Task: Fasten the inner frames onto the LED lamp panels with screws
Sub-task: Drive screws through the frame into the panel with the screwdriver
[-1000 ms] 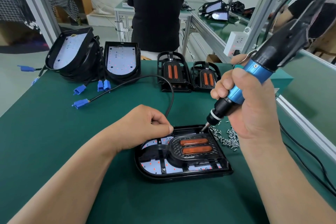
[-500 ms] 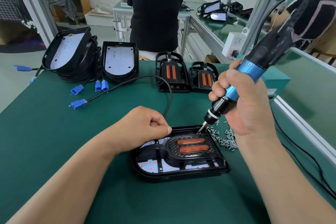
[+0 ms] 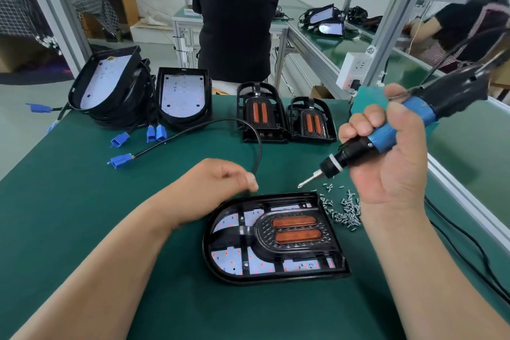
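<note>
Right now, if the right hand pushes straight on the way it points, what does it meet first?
Probably the far rim of the lamp panel, via the screwdriver bit; height is unclear. The left hand sits close.

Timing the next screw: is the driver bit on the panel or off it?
Off: the driver bit hangs clear of the panel, past its far edge.

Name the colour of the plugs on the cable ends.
The plugs are blue; the head view shows them best.
</note>
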Tool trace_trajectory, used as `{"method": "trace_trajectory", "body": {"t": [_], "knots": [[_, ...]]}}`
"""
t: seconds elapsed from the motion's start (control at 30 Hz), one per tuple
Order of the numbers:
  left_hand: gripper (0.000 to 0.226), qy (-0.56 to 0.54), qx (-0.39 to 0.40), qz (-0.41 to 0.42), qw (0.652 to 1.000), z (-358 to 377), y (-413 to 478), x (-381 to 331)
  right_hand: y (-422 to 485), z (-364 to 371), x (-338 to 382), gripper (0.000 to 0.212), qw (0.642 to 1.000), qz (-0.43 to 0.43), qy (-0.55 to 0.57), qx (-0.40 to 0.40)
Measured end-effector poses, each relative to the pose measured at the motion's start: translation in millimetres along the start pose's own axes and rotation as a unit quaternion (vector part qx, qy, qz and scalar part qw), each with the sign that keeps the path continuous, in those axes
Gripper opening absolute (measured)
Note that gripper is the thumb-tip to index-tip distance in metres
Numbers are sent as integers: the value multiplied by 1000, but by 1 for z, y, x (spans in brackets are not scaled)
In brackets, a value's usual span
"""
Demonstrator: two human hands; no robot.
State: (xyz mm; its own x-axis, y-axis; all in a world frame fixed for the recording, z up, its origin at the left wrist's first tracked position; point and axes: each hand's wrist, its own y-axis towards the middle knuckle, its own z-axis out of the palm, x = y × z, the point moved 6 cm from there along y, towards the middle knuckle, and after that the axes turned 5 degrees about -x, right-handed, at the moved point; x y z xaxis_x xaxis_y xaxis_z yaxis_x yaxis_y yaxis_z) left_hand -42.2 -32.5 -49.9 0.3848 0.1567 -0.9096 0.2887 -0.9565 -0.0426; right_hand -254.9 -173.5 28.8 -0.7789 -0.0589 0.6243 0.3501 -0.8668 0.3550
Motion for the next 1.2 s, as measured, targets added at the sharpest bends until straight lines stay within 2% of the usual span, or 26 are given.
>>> {"method": "trace_trajectory", "body": {"t": [0.07,0.13,0.27,0.37,0.53,0.93,1.13,1.2], "knots": [[22,-153,-26,-73,985,-3,4,8,1,-8,-2,13,999,0,27,-46],[31,-269,-46,-126,954,-5,5,13,1,-13,-6,10,996,3,42,-78],[22,-365,-19,-130,922,-2,5,10,-1,-14,-13,10,994,14,52,-99],[14,-375,-13,-126,918,0,5,9,-4,-11,-16,10,993,21,59,-98],[25,-376,21,-110,920,6,5,6,-8,-6,-18,11,993,26,61,-99],[15,-418,66,-82,902,12,3,0,-12,3,-17,15,993,26,80,-87],[29,-402,65,-78,910,12,3,2,-14,7,-21,15,994,29,74,-80],[22,-410,67,-73,907,12,3,2,-14,8,-23,13,994,27,68,-80]]}}
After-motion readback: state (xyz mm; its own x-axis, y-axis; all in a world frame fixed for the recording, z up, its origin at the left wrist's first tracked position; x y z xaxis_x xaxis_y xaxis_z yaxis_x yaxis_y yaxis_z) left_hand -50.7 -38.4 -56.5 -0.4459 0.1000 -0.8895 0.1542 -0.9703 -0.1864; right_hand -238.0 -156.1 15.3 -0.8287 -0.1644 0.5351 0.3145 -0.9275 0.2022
